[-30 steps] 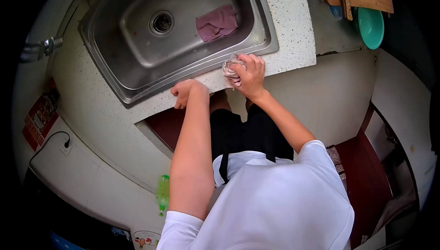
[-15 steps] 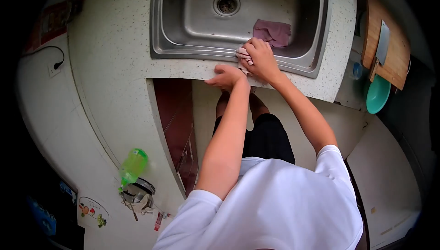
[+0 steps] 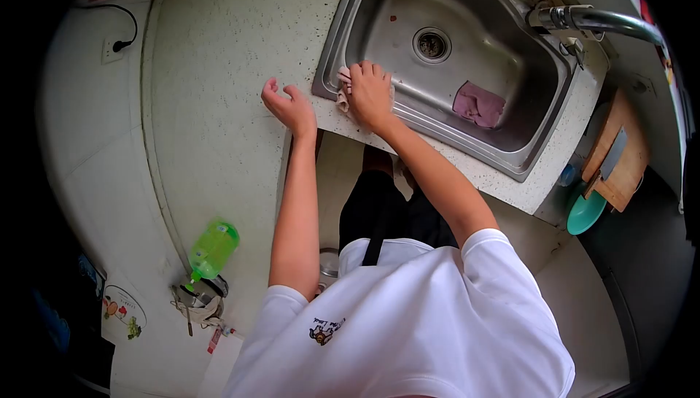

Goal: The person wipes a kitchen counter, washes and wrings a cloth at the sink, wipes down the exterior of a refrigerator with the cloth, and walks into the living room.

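Observation:
My right hand [image 3: 370, 97] is closed over a light pinkish cloth [image 3: 342, 100], pressing it on the front rim of the steel sink [image 3: 430, 126] near its left corner. Part of the cloth sticks out to the left of my fingers; the rest is hidden under my palm. My left hand [image 3: 293, 110] hovers over the counter to the left, with thumb and fingers apart and nothing in it. A mauve cloth [image 3: 479, 104] lies crumpled in the basin, to the right of the drain [image 3: 432, 45].
A metal faucet [image 3: 612, 21] reaches in at the upper right. Beyond the counter's right end are a cutting board [image 3: 628, 162] with a cleaver [image 3: 614, 153] on it and a green bowl [image 3: 586, 213]. On the left counter stands a green liquid bottle [image 3: 214, 249]; the speckled counter [image 3: 226, 91] runs behind it.
My right hand has slid the cloth leftward along the sink's front rim. My left hand has moved left, away from the right one. The view has turned, bringing the faucet in.

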Demonstrator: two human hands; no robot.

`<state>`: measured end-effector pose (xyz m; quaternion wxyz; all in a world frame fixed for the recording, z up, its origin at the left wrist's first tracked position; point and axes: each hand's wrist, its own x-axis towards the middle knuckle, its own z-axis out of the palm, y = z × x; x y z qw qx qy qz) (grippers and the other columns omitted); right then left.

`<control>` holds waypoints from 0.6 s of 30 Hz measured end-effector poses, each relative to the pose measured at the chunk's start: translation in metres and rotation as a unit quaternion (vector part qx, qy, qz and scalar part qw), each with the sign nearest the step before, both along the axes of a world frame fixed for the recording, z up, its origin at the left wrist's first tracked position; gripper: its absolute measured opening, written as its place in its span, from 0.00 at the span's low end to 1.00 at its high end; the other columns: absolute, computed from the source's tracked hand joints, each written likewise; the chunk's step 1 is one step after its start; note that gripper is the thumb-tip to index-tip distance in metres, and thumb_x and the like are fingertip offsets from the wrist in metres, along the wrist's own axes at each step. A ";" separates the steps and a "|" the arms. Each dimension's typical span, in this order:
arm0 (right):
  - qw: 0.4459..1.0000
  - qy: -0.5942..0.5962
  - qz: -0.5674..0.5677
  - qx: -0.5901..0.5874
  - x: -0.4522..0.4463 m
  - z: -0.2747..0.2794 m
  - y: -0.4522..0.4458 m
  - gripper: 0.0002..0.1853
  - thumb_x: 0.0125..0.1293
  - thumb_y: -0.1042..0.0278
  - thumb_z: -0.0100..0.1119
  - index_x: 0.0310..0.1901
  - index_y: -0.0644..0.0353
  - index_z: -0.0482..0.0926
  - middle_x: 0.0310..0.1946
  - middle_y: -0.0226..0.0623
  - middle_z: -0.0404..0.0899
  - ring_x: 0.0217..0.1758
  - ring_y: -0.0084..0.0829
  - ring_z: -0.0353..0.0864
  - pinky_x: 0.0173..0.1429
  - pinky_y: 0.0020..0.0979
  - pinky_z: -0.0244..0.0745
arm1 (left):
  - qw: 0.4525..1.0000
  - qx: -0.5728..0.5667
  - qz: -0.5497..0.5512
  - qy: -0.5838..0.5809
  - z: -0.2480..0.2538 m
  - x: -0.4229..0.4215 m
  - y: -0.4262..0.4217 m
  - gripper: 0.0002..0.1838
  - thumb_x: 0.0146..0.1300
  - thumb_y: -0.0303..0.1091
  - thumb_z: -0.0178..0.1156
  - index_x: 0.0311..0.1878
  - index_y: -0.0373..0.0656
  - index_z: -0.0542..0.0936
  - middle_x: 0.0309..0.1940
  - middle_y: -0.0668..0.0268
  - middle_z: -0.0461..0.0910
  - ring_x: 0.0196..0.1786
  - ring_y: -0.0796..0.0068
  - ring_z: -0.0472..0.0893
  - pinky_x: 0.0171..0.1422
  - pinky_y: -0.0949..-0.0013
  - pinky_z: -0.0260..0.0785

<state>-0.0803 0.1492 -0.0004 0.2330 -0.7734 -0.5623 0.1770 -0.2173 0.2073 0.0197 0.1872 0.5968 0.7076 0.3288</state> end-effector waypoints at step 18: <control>0.979 0.174 0.004 -0.103 0.028 0.005 -0.014 0.31 0.50 0.55 0.71 0.54 0.59 0.72 0.52 0.46 0.70 0.56 0.49 0.69 0.58 0.45 0.64 | 0.962 0.015 -0.149 0.228 -0.035 0.030 0.091 0.30 0.54 0.32 0.52 0.63 0.37 0.64 0.67 0.52 0.61 0.69 0.50 0.61 0.72 0.50 0.50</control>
